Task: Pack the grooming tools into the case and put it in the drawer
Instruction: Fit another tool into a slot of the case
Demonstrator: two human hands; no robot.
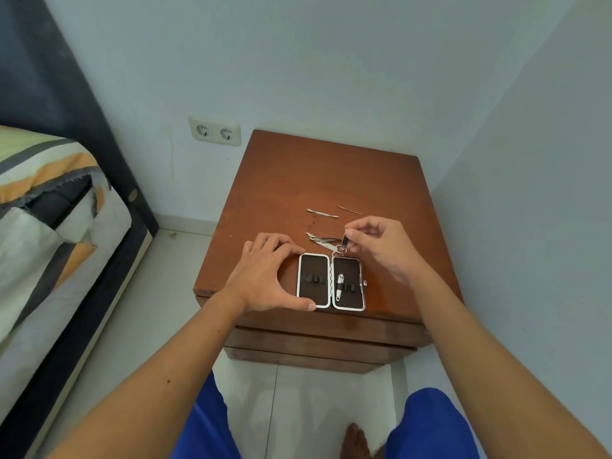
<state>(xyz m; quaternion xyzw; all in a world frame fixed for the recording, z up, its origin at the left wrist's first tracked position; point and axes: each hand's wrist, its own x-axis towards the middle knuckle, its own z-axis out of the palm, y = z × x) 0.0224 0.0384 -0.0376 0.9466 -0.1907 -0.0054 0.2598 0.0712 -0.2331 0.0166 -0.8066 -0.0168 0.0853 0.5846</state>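
Metal clipper (343, 242) pinched between right hand (384, 246) fingers (356, 234), above case (331, 281).

**Brown wood, black lining, silver steel**

My nightstand (331, 180) is reddish-brown wood. At its front edge, my case (331, 281) shows dark brown-black lining inside a silver rim. The nail clipper (339, 286) in it is silver and black. My shorts (430, 425) are bright blue. The bedding (43, 200) wears orange, grey and pale green stripes on white.

Left hand (265, 276) lies spread, palm down; right hand (381, 246) hovers raised, fingers (356, 238) pinched together.
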